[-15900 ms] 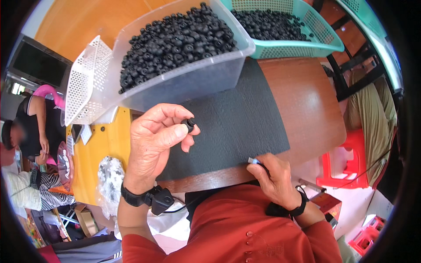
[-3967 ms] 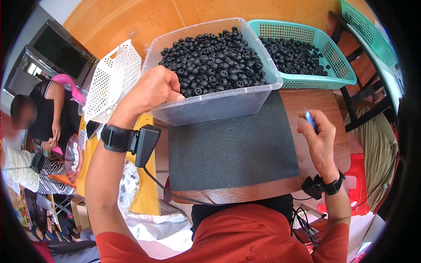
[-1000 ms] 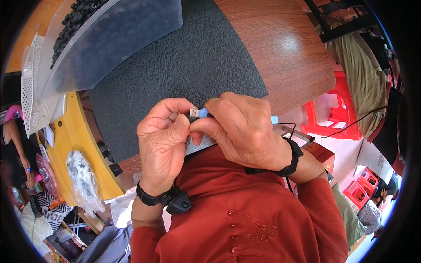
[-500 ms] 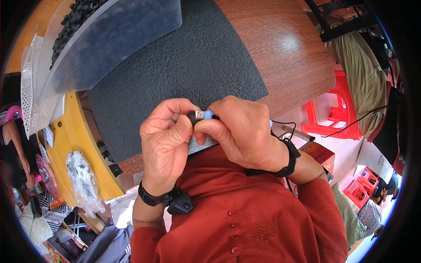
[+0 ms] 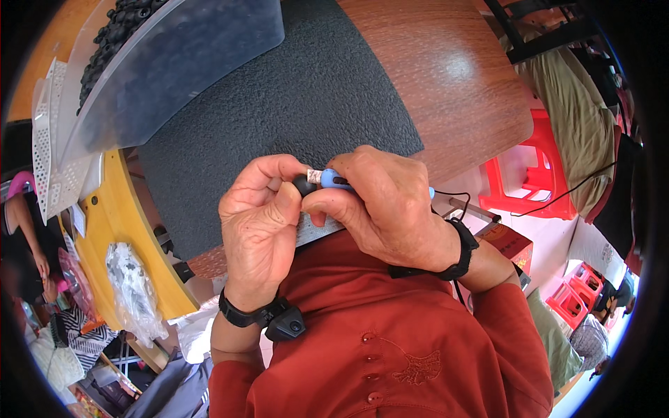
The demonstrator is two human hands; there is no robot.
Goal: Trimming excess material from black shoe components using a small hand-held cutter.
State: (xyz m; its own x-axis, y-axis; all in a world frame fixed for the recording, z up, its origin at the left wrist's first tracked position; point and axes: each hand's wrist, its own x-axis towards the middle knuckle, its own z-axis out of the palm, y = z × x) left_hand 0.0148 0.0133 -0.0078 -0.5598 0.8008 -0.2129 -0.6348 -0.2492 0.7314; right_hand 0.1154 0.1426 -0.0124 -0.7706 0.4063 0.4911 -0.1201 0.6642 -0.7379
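Note:
My left hand [image 5: 261, 219] pinches a small round black rubber-like part [image 5: 304, 184] between thumb and fingers. My right hand [image 5: 383, 205] is closed around a slim blue-handled utility knife [image 5: 336, 179], with a dark slot in its handle. Its pale, mottled front end, which looks wrapped, lies against or just beside the top of the black part; contact cannot be made out. The far end of the handle pokes out behind my right hand. Both hands are held over the near edge of a dark textured mat [image 5: 300, 90].
A translucent bin [image 5: 188, 63] with many small black parts [image 5: 115, 49] stands at the far left on the mat. Brown wood tabletop [image 5: 446, 76] extends to the right. Left are a yellow wooden board [image 5: 111, 216] and a plastic bag [image 5: 132, 285]. A red stool [image 5: 543, 174] stands right.
More of the knife's blue handle and pale front end shows above the black part, and the black part sits slightly lower and further left. Both hands keep their grip.

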